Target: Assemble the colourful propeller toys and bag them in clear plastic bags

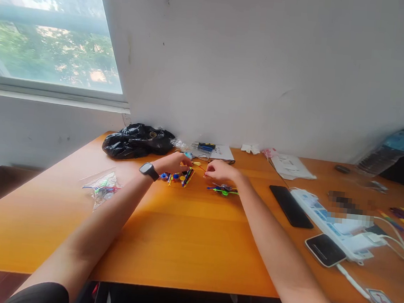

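- Thin orange piece (202,168): twelve o'clock from the middle of the table (186,236), between the hands.
- Right hand (219,170): fingertips apparently pinching its four-o'clock end.
- Left hand (178,162): fingers curled, nearby; grasp cannot be told.
- Handling, judged: light, slender, perhaps bendable; pinch gently near the ends.

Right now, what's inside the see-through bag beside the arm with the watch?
The see-through bag has thin coloured bits inside: green, blue and red show. Shine and creases blur their shapes, and anything underneath them is covered up.
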The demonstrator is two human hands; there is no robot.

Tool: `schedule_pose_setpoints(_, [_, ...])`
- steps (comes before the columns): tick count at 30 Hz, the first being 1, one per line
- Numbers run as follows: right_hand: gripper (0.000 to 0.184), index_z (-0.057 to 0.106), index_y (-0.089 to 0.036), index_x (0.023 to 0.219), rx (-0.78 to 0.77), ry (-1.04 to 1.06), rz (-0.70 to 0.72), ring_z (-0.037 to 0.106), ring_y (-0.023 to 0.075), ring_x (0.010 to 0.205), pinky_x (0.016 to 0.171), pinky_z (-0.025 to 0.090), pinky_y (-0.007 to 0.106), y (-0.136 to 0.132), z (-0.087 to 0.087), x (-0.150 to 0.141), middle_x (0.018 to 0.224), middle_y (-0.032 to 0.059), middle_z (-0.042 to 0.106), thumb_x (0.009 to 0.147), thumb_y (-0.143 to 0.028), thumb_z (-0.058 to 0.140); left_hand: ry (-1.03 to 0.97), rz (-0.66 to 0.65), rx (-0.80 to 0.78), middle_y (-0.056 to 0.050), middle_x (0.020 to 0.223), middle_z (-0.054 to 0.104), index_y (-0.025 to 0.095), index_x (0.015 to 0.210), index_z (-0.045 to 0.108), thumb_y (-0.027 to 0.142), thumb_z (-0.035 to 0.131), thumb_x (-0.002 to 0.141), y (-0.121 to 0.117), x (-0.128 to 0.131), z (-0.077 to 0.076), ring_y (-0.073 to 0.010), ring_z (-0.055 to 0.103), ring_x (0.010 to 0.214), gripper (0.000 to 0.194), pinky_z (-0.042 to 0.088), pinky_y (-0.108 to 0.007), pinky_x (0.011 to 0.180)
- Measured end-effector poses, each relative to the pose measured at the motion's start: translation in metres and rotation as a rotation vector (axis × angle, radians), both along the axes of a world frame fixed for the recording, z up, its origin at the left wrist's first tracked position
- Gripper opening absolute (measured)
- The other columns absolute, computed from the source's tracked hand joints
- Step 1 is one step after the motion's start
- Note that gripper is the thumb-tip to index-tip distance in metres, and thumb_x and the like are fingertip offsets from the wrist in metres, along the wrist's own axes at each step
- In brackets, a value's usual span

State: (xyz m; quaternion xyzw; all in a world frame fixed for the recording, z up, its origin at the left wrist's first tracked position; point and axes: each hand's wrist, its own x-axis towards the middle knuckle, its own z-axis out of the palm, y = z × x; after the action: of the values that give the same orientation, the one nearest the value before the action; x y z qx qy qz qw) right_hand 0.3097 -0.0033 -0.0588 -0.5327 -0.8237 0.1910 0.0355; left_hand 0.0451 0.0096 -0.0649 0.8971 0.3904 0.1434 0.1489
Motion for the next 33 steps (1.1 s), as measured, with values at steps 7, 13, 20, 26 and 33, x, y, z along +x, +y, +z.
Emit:
schedule_pose_setpoints(7, [0.012, 0.075, -0.015, 0.094, 0.142, -0.081, -0.085, 0.072, 0.0254, 0.084, 0.067, 0.046, 0.029, -0.012, -0.005, -0.012, 0.101, 0.0165, 0.078, 0.087, -0.025, 0.071, -0.041, -0.034, -0.033, -0.004, 0.089, 0.081, 0.02, 0.105, 0.085, 0.033, 0.064, 0.091, 0.015, -0.015, -0.009, -0.0186, 0.069, 0.075, 0.029, 0.051, -0.025, 0.072])
schedule_pose_setpoints(13, [0.021, 0.074, -0.018, 0.113, 0.216, 0.126, 0.134, 0.07, 0.0214, 0.096, 0.078, 0.048, 0.025, -0.021, -0.012, -0.042, 0.114, 0.0108, 0.076, 0.095, -0.02, 0.063, -0.01, -0.032, -0.029, -0.003, 0.092, 0.082, 0.022, 0.103, 0.086, 0.03, 0.069, 0.089, 0.017, -0.017, -0.01, -0.0172, 0.072, 0.079, 0.024, 0.048, -0.022, 0.071])
schedule_pose_setpoints(20, [0.026, 0.076, -0.018, 0.115, 0.172, 0.177, 0.288, 0.068, 0.0226, 0.1, 0.086, 0.05, 0.027, -0.023, -0.026, -0.052, 0.113, 0.0117, 0.073, 0.094, -0.012, 0.061, -0.01, -0.012, -0.06, -0.004, 0.099, 0.083, 0.019, 0.104, 0.085, 0.024, 0.072, 0.085, 0.015, -0.016, -0.007, -0.0171, 0.074, 0.086, 0.024, 0.05, -0.021, 0.077])
schedule_pose_setpoints(26, [0.033, 0.07, -0.02, 0.131, 0.209, 0.206, 0.261, 0.065, 0.0285, 0.115, 0.098, 0.052, 0.034, -0.019, -0.038, -0.054, 0.121, 0.0141, 0.069, 0.1, -0.03, 0.065, -0.013, -0.012, -0.051, -0.004, 0.097, 0.082, 0.02, 0.104, 0.086, 0.03, 0.074, 0.086, 0.014, -0.016, -0.006, -0.0175, 0.073, 0.084, 0.024, 0.05, -0.022, 0.077])
schedule_pose_setpoints(33, [0.027, 0.074, -0.022, 0.122, 0.226, 0.194, 0.142, 0.065, 0.0306, 0.116, 0.104, 0.052, 0.038, -0.02, -0.046, -0.062, 0.118, 0.0137, 0.067, 0.101, -0.035, 0.063, -0.007, -0.023, -0.095, -0.004, 0.095, 0.082, 0.019, 0.098, 0.086, 0.03, 0.072, 0.086, 0.015, -0.016, -0.009, -0.0172, 0.072, 0.081, 0.021, 0.049, -0.022, 0.074])
